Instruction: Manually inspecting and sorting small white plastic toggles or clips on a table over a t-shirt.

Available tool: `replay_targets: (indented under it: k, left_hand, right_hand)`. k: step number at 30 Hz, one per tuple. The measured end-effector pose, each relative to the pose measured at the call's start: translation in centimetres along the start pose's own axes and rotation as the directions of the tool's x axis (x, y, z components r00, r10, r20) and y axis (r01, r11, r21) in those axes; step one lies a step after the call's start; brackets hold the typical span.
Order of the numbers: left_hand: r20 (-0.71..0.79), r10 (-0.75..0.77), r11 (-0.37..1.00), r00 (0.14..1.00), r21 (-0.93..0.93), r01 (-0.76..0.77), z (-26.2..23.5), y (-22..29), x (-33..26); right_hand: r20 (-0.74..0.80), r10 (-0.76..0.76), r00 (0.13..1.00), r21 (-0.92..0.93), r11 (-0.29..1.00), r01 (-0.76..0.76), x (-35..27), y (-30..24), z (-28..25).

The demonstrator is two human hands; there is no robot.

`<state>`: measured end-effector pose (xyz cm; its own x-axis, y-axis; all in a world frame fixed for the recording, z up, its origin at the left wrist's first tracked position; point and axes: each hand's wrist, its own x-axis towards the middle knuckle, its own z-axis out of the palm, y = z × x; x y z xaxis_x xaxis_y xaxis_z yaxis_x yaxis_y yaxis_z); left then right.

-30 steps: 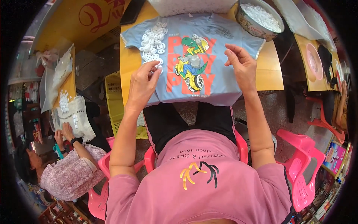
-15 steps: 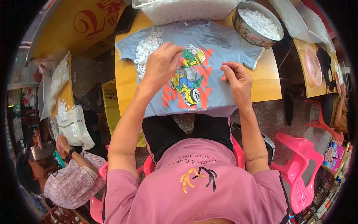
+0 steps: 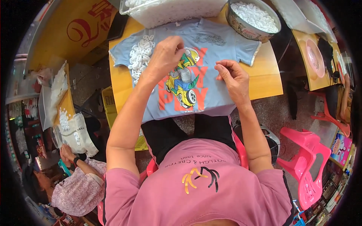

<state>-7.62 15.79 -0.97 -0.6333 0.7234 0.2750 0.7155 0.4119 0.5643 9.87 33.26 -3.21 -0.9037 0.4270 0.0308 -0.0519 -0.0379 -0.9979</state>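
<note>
A light blue T-shirt (image 3: 151,101) with a cartoon print lies spread on the table in front of me. My left hand (image 3: 166,54) hovers over its upper middle, thumb and fingers pinched together. Beside that hand is a heap of small white plastic pieces with holes (image 3: 140,56). My right hand (image 3: 234,81) is raised over the right part of the shirt, thumb and fingertips closed. Whatever either hand pinches is hidden or too small to make out. A loose pile of thin dark pieces (image 3: 210,39) lies on the shirt between and beyond my hands.
A clear plastic bin (image 3: 177,17) of white pieces stands at the far edge, with a round tin (image 3: 247,32) of them to its right. A pink stool (image 3: 301,162) stands at right. At left a co-worker's hands (image 3: 68,153) rest near a beige cloth (image 3: 81,133).
The view has shifted slightly, so the shirt and containers sit a little further left and higher. Both my hands stay nearly in place, still pinched. The co-worker's hands have moved slightly.
</note>
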Motion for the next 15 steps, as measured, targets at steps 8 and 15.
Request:
replay_targets:
  k: [8,15]
  left_hand:
    - [0.218,-0.43,0.34,0.876,-0.86,0.381,-1.3,4.5,-3.7]
    - [0.302,-0.439,-0.084,0.846,-0.951,0.297,-1.7,7.7,-7.3]
  right_hand:
    - [0.006,-0.021,1.0,-0.035,0.999,0.021,-0.1,-0.3,0.1]
    - [0.052,-0.103,0.993,0.077,0.992,0.099,-1.4,-3.3,2.4]
